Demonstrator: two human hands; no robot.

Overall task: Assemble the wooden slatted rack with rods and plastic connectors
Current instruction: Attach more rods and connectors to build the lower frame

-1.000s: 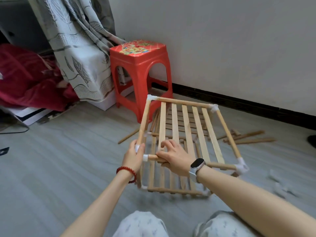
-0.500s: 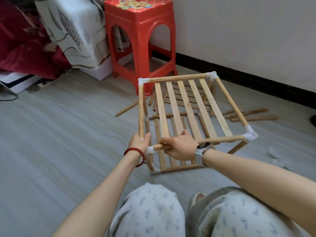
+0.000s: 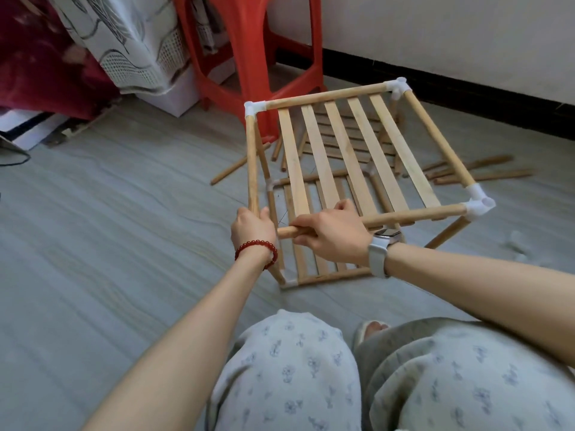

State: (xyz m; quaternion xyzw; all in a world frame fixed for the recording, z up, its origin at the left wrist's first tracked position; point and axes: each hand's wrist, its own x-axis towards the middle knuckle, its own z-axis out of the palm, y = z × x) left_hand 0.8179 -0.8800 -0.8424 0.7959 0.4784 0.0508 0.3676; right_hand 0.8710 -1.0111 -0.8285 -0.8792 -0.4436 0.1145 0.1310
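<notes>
The wooden slatted rack [image 3: 357,157] stands on the floor in front of me, two tiers joined by rods and white plastic connectors [image 3: 477,205]. My left hand [image 3: 252,227] grips the near end of the left side rod [image 3: 251,163] at the front left corner. My right hand [image 3: 333,236] is closed around the front rod [image 3: 413,214] of the top tier. That rod's bare left end [image 3: 284,232] pokes out beside my left hand. The corner connector there is hidden by my left hand.
A red plastic stool [image 3: 249,57] stands behind the rack by the wall. Loose wooden rods lie on the floor at the left [image 3: 233,169] and right [image 3: 485,174] of the rack. A patterned cloth [image 3: 130,42] hangs at the back left. My knees [image 3: 295,368] are below.
The view has tipped down and closer. The white connector seen at the front rod's left end is no longer visible; the bare rod end now shows beside my left hand.
</notes>
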